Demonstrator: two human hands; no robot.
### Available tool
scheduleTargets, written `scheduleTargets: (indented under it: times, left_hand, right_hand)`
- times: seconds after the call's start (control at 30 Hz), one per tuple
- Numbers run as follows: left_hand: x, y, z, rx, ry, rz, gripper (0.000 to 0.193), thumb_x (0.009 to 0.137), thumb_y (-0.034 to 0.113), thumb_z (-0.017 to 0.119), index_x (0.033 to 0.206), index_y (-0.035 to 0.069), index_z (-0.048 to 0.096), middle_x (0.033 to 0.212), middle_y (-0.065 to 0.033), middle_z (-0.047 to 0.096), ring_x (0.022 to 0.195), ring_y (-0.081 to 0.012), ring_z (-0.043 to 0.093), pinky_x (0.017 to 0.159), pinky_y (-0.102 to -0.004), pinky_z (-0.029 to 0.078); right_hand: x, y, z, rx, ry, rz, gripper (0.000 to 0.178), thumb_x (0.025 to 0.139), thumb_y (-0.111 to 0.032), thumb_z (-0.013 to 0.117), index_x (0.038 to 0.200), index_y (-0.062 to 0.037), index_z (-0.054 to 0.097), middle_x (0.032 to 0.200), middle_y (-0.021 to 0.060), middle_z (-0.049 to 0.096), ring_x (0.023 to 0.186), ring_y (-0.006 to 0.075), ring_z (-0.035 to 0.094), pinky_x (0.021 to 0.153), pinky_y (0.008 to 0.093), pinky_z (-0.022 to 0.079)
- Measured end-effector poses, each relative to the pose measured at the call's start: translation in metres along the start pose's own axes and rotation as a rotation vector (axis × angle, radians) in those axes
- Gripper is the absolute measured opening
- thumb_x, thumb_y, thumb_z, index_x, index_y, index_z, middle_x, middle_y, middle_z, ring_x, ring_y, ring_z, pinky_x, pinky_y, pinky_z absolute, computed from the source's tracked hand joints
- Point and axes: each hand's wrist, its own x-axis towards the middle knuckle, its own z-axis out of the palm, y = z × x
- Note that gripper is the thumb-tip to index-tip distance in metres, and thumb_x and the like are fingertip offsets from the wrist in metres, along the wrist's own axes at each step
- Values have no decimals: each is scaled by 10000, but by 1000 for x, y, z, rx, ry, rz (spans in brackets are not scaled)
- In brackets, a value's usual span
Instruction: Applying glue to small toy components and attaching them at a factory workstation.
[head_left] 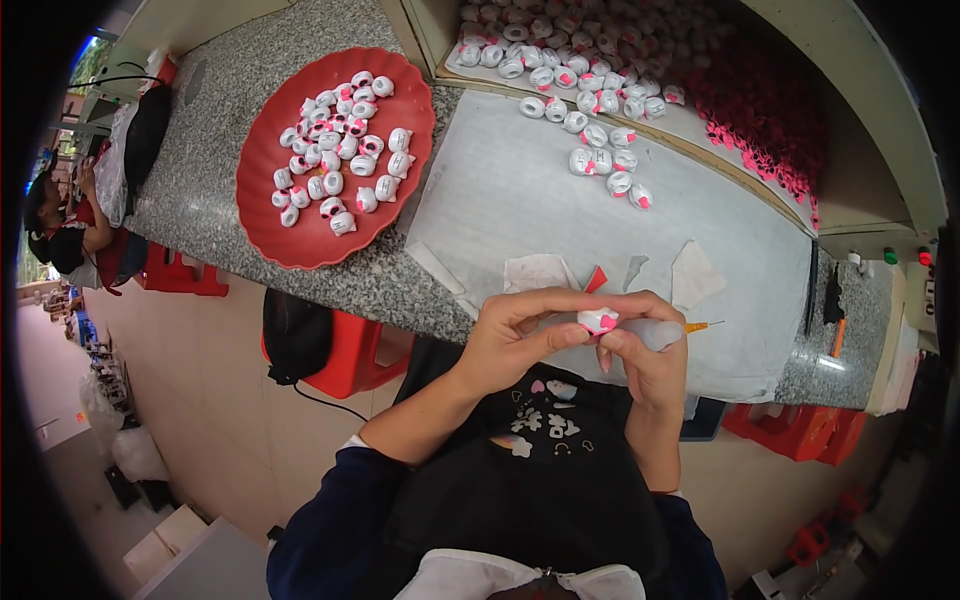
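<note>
Over the near edge of the paper-covered bench, my left hand pinches a small white plastic cat-head-shaped piece with pink parts. My right hand presses on the same piece with its thumb and fingers. A translucent squeeze bottle is also tucked in the right hand. Its orange needle tip points to the right, away from the piece. Both hands are closed, and fingers hide part of the piece.
A red scalloped tray at left holds many similar pieces. More white pieces lie loose on the paper sheet. Behind, a shelf holds a white heap and small pink parts. Paper scraps lie beyond my hands.
</note>
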Motion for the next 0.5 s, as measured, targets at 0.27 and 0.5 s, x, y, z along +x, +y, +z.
scheduleTargets:
  times: [0.27, 0.5]
  left_hand:
    - [6, -11, -2, -399, 164, -312, 288, 748, 27, 526, 1031, -16, 492, 987, -112, 543, 888, -143, 516, 781, -271, 405]
    - [1, -3, 0, -223, 151, -180, 296, 729, -24, 529, 1023, -23, 497, 990, -113, 539, 904, -146, 510, 794, -278, 402]
  right_hand:
    - [6, -3, 3, -37, 83, 98, 224, 697, 46, 529, 921, 52, 520, 720, 108, 581, 574, 106, 535, 418, 176, 377]
    - [9, 3, 6, -68, 86, 40, 221, 679, 54, 547, 898, 33, 527, 700, 74, 566, 542, 80, 498, 429, 170, 368]
